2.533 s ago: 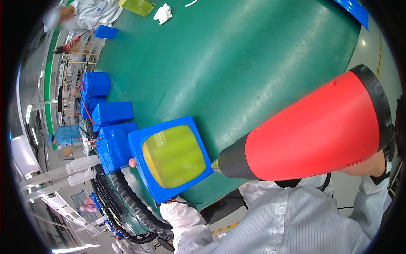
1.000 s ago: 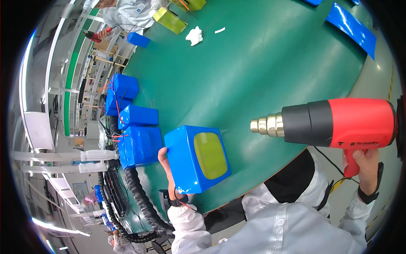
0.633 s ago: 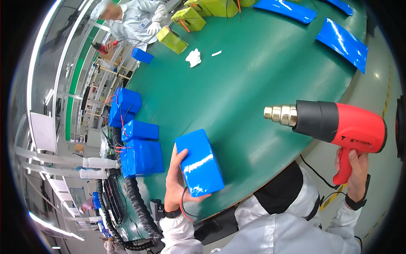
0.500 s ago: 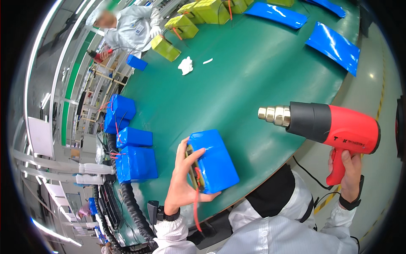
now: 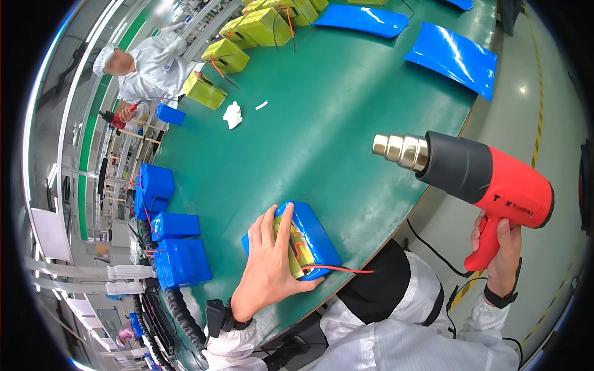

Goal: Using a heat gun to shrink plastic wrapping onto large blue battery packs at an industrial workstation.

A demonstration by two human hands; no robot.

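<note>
My left hand (image 5: pixel 269 256) grips a battery pack (image 5: pixel 317 238) wrapped in blue film, near the front edge of the green table. The pack's end faces up, showing a yellow-green inner block inside the film's rim. A red wire (image 5: pixel 346 269) comes out of that end and trails to the right. My right hand (image 5: pixel 500 244) is closed round the handle of a red and black heat gun (image 5: pixel 489 179) with a stepped metal nozzle. The gun is raised at the right, its nozzle pointing left, above and apart from the pack.
Several blue-wrapped packs (image 5: pixel 182 263) line the table's left edge. Yellow-green packs (image 5: pixel 226 57) with wires stand at the far side, near blue film sleeves (image 5: pixel 455 59). A crumpled white scrap (image 5: pixel 232 115) lies mid-table. Across it, a co-worker (image 5: pixel 148 74) holds another heat gun (image 5: pixel 116 117).
My left hand has turned the pack so its wired end faces up, and the red wire has swung right. The heat gun is tilted slightly differently. My view has shifted a little.
</note>
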